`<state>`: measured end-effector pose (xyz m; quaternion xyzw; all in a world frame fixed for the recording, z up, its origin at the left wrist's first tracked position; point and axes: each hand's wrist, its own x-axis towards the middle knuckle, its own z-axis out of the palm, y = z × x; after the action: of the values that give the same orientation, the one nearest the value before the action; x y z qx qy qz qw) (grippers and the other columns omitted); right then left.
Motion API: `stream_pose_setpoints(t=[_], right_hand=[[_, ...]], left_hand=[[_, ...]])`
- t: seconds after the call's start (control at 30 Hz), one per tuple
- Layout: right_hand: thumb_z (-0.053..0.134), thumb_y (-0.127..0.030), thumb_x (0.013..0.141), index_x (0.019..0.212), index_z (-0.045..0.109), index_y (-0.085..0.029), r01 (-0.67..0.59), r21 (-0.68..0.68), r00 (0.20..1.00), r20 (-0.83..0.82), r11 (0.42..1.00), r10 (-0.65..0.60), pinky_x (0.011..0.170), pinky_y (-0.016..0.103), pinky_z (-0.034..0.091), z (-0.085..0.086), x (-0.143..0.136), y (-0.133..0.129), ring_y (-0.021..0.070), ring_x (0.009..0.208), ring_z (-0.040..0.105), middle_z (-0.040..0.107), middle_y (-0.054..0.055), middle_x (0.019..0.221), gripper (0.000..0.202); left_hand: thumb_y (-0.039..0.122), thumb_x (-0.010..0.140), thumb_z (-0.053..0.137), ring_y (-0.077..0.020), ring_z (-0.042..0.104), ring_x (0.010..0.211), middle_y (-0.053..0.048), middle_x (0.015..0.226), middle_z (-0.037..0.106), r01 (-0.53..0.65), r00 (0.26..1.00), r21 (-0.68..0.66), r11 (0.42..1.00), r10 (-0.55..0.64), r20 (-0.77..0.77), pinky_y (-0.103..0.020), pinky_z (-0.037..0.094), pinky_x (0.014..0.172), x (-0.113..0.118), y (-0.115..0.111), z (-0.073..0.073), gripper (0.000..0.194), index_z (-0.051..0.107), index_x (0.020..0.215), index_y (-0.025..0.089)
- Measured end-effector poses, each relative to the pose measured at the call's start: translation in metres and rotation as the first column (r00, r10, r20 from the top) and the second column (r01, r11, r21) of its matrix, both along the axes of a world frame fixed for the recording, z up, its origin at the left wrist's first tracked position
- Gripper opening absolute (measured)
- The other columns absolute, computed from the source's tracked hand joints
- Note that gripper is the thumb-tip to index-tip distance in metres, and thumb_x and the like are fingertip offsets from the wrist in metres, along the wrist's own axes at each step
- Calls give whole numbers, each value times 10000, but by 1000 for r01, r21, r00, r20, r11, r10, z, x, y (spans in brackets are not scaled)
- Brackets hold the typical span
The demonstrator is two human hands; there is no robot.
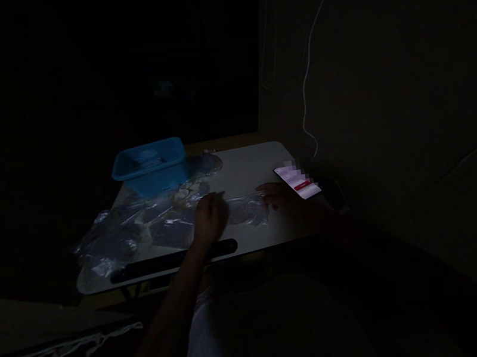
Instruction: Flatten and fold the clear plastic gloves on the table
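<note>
One crinkled, clear plastic film (246,212) seems mid-handling between the curled left hand (208,218) and bent right hand (274,195), fingers' grip I cannot tell, while crumpled transparent plastic (111,247) lies heaped leftward.

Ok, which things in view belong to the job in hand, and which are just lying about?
Likely in the job:
left hand
right hand
clear plastic between them
perhaps the loose plastic and blue basket

Apparently just about:
lit phone
white cable, hanging
</note>
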<state>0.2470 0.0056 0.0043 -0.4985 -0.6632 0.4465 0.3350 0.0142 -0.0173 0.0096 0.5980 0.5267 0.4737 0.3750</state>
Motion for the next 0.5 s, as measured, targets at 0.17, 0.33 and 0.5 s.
stream_pose_setpoints(t=[0.17,0.33,0.5], right_hand=[[448,-193,765,1123,535,-169,114,219,971,180,969,-155,768,334,481,3,-4,-3,181,826,596,630,79,976,369],[350,-182,820,1225,480,-132,-1,482,821,500,876,-275,1010,402,320,-3,-11,-25,226,1163,449,519,135,1241,429],[348,-372,865,1309,368,-72,-250,512,659,711,821,-243,1047,520,155,-12,-26,-49,283,1308,236,320,188,1392,536]], left_hand=[[238,842,332,-218,360,1240,-124,1317,447,375,757,280,884,-118,-642,-401,256,1048,22,-10,-1,433,444,1242,117],[277,867,308,-254,253,1304,-159,1399,320,389,558,161,907,-93,-825,-447,229,1049,41,-14,-6,489,333,1316,87],[296,878,275,-261,241,1309,-176,1405,294,343,467,125,931,-54,-882,-454,196,1057,37,-13,-10,504,324,1325,68]])
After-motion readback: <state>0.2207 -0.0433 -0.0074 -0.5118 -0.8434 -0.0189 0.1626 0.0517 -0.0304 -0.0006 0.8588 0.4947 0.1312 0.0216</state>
